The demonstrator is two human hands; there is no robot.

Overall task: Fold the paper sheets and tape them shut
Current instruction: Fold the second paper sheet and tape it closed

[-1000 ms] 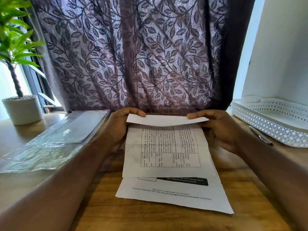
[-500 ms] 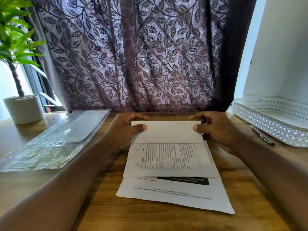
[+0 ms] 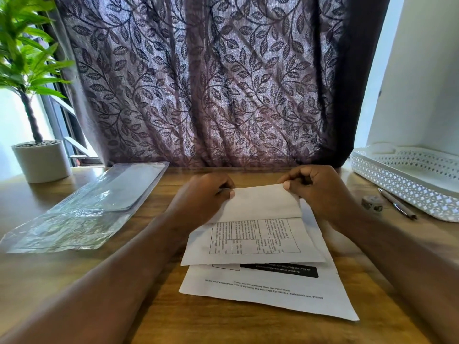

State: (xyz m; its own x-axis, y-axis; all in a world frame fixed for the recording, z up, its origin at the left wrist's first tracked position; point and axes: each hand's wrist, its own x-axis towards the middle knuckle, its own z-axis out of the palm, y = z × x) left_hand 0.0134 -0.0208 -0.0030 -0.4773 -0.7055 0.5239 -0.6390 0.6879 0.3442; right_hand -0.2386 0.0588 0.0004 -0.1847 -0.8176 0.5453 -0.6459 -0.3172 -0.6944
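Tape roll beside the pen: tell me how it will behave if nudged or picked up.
The tape roll looks small, so probably light and easy to lift with one hand. It seems to lie flat on the table, so a nudge would likely slide it rather than roll it toward the pen.

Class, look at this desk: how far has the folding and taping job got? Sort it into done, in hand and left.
Done: nothing is finished or taped. In hand: the left hand and right hand each pinch a far corner of the top sheet, its far flap folded toward the person but not creased flat. Left: finishing that fold, folding the bottom sheet, then taping; the tape roll sits untouched beside the pen.
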